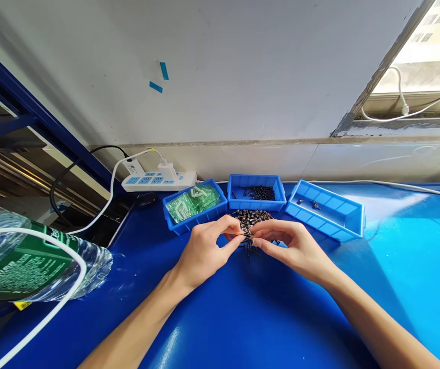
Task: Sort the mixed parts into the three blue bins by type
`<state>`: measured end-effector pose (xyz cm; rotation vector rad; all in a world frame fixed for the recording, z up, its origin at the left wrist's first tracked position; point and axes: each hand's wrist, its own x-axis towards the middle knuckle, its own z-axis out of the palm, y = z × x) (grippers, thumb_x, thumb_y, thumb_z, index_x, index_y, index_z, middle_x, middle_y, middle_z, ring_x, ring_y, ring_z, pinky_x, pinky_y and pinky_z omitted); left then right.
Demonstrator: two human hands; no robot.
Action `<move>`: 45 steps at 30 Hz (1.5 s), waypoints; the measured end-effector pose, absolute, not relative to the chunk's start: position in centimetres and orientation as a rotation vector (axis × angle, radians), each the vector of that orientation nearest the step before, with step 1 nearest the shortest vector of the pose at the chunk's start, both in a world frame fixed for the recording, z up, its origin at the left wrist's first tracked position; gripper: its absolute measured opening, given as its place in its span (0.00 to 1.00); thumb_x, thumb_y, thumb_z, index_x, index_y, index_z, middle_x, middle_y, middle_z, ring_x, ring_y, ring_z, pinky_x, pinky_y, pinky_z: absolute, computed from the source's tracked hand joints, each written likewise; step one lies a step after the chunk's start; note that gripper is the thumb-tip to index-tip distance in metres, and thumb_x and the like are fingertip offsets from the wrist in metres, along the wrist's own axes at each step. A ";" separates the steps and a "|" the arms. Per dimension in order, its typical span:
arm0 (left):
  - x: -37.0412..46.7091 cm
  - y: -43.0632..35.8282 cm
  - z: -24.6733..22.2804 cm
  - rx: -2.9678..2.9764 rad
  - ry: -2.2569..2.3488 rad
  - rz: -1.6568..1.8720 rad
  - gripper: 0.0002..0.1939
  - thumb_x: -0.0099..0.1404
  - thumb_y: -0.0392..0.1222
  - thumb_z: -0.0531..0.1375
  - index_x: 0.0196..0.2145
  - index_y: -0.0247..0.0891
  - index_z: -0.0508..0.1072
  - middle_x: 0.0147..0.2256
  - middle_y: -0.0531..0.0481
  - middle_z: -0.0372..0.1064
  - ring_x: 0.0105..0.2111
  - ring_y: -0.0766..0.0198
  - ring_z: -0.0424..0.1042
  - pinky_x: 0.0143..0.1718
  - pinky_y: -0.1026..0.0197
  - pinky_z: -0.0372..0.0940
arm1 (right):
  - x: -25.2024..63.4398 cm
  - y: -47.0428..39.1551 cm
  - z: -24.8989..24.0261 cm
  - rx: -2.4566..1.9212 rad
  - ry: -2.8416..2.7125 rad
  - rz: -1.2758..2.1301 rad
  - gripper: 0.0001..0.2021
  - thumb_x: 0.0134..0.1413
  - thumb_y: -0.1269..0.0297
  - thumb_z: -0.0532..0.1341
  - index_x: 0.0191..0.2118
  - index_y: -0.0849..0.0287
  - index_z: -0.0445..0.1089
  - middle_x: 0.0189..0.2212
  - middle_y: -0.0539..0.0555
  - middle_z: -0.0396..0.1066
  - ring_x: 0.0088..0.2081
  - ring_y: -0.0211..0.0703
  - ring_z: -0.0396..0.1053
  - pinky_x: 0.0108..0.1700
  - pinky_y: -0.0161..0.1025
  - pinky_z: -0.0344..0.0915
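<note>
My left hand (pixel 204 249) and my right hand (pixel 298 248) meet over a pile of small dark screw-like parts (pixel 256 218) on the blue table. Both pinch thumb against fingers, tip to tip, at a small dark screw-like part (pixel 247 233); its exact shape is too small to make out. Behind the pile stands a blue bin (pixel 257 205) with black screws (pixel 261 192) inside. To its left, another blue bin (pixel 201 221) holds green printed plastic packets (pixel 193 203). The right blue bin (pixel 321 224) contains a few small parts (pixel 315 205).
A large plastic bottle with a green label (pixel 23 261) lies at the left, a white cable (pixel 83 266) crossing it. A white power strip (pixel 158 180) with plugs sits by the wall behind the left bin. Another white cable (pixel 389 190) runs along the table's back edge.
</note>
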<state>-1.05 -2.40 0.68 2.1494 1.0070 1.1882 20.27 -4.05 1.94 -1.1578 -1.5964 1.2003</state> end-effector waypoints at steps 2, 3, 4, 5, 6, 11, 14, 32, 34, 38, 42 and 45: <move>-1.0 -2.5 0.7 2.143 0.989 1.155 0.11 0.63 0.28 0.68 0.36 0.41 0.72 0.32 0.60 0.79 0.31 0.68 0.80 0.38 0.70 0.74 | 20.2 -4.1 1.8 -1.143 -1.553 1.264 0.13 0.53 0.56 0.72 0.41 0.58 0.82 0.33 0.55 0.83 0.36 0.49 0.81 0.41 0.44 0.78; -0.9 -2.6 0.7 2.145 0.979 1.122 0.11 0.63 0.28 0.68 0.36 0.41 0.72 0.33 0.60 0.79 0.31 0.69 0.80 0.38 0.70 0.74 | 20.1 -4.1 1.8 -1.135 -1.534 1.298 0.14 0.52 0.54 0.72 0.40 0.58 0.82 0.32 0.55 0.83 0.34 0.49 0.81 0.40 0.43 0.78; -0.9 -2.5 0.8 2.152 0.974 1.077 0.12 0.62 0.27 0.69 0.37 0.41 0.72 0.32 0.60 0.78 0.31 0.69 0.79 0.38 0.69 0.74 | 20.1 -4.0 1.6 -1.132 -1.517 1.328 0.15 0.51 0.53 0.73 0.39 0.59 0.82 0.31 0.55 0.82 0.33 0.48 0.80 0.39 0.43 0.78; -0.9 -2.5 0.9 2.167 0.979 1.023 0.12 0.62 0.28 0.69 0.36 0.40 0.72 0.32 0.60 0.78 0.31 0.68 0.78 0.37 0.69 0.73 | 20.1 -3.9 1.5 -1.135 -1.504 1.353 0.16 0.49 0.51 0.74 0.38 0.59 0.82 0.30 0.55 0.82 0.32 0.48 0.80 0.38 0.43 0.77; -1.0 -2.3 0.9 2.192 0.994 0.970 0.12 0.61 0.28 0.69 0.36 0.40 0.73 0.32 0.59 0.77 0.31 0.68 0.78 0.37 0.68 0.73 | 20.2 -3.8 1.3 -1.141 -1.484 1.362 0.17 0.48 0.50 0.75 0.36 0.59 0.82 0.28 0.55 0.81 0.31 0.48 0.79 0.37 0.43 0.77; -1.3 -1.6 0.7 2.399 1.064 0.750 0.09 0.62 0.31 0.70 0.39 0.38 0.77 0.36 0.52 0.76 0.37 0.60 0.77 0.40 0.59 0.73 | 20.3 -2.8 0.0 -1.111 -1.185 1.168 0.20 0.44 0.52 0.77 0.43 0.53 0.83 0.38 0.56 0.84 0.41 0.53 0.82 0.46 0.48 0.78; -1.3 -1.6 0.2 2.461 1.055 0.655 0.05 0.66 0.31 0.67 0.39 0.37 0.78 0.38 0.50 0.77 0.40 0.57 0.77 0.43 0.57 0.73 | 20.4 -2.8 0.1 -1.043 -1.085 1.141 0.32 0.45 0.59 0.78 0.59 0.44 0.75 0.58 0.55 0.77 0.55 0.54 0.78 0.57 0.51 0.75; -1.4 -1.5 0.8 2.312 1.028 0.896 0.06 0.70 0.30 0.63 0.36 0.38 0.74 0.33 0.54 0.75 0.32 0.65 0.75 0.37 0.65 0.70 | 20.8 -3.3 0.0 -1.123 -1.401 1.081 0.15 0.55 0.55 0.71 0.46 0.53 0.79 0.37 0.54 0.83 0.38 0.47 0.81 0.44 0.43 0.78; -1.3 -1.6 1.0 2.232 1.028 0.979 0.05 0.70 0.30 0.63 0.36 0.38 0.75 0.32 0.55 0.76 0.31 0.66 0.76 0.36 0.66 0.70 | 20.6 -3.6 0.4 -1.145 -1.496 1.040 0.12 0.56 0.57 0.70 0.45 0.54 0.80 0.36 0.54 0.83 0.38 0.47 0.81 0.41 0.41 0.77; -1.2 -1.6 1.2 2.055 1.011 1.096 0.04 0.67 0.31 0.65 0.36 0.39 0.78 0.33 0.55 0.79 0.31 0.67 0.79 0.37 0.69 0.73 | 20.4 -3.9 1.2 -1.188 -1.664 1.030 0.11 0.58 0.59 0.67 0.45 0.56 0.80 0.37 0.55 0.83 0.38 0.48 0.80 0.40 0.42 0.76; -1.0 -1.7 1.2 1.858 0.993 1.126 0.04 0.65 0.34 0.67 0.36 0.40 0.78 0.32 0.56 0.81 0.31 0.65 0.82 0.39 0.68 0.76 | 20.4 -3.9 1.4 -1.212 -1.679 1.083 0.14 0.58 0.58 0.66 0.46 0.57 0.80 0.37 0.56 0.83 0.39 0.50 0.80 0.42 0.44 0.77; -0.9 -1.8 1.3 1.752 0.989 1.118 0.07 0.62 0.35 0.69 0.38 0.41 0.78 0.31 0.56 0.82 0.31 0.64 0.83 0.39 0.67 0.78 | 20.3 -3.9 1.4 -1.191 -1.646 1.148 0.14 0.56 0.57 0.68 0.44 0.58 0.81 0.37 0.57 0.83 0.38 0.49 0.80 0.42 0.44 0.78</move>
